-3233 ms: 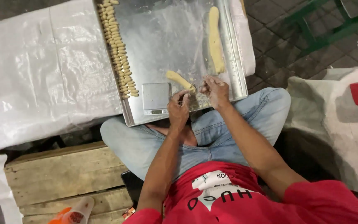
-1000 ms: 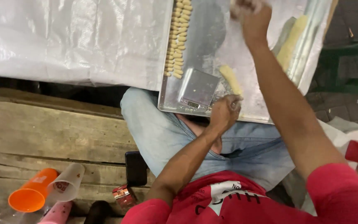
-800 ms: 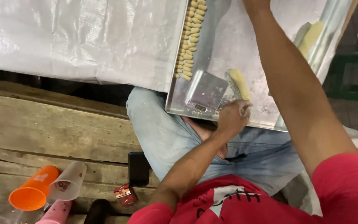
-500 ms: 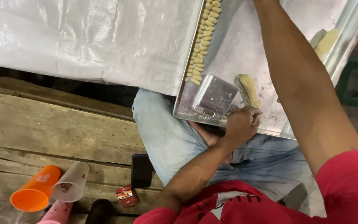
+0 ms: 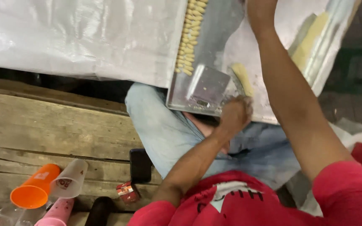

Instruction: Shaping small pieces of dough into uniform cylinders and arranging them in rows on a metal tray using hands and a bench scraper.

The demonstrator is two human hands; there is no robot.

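Item: short dough log (image 5: pixel 242 78), pale, soft, easily dented, lying on the metal tray (image 5: pixel 214 33) beside the small scale (image 5: pixel 208 86). My left hand (image 5: pixel 234 115) closes at its near end; whether it grips I cannot tell. Right hand is out of view. Best held lightly along the sides.

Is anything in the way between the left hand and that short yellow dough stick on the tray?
Nothing visible is. The left hand rests at the tray's near edge, right at the lower end of the dough stick. The small metal scale sits beside it, to the side, not between them.
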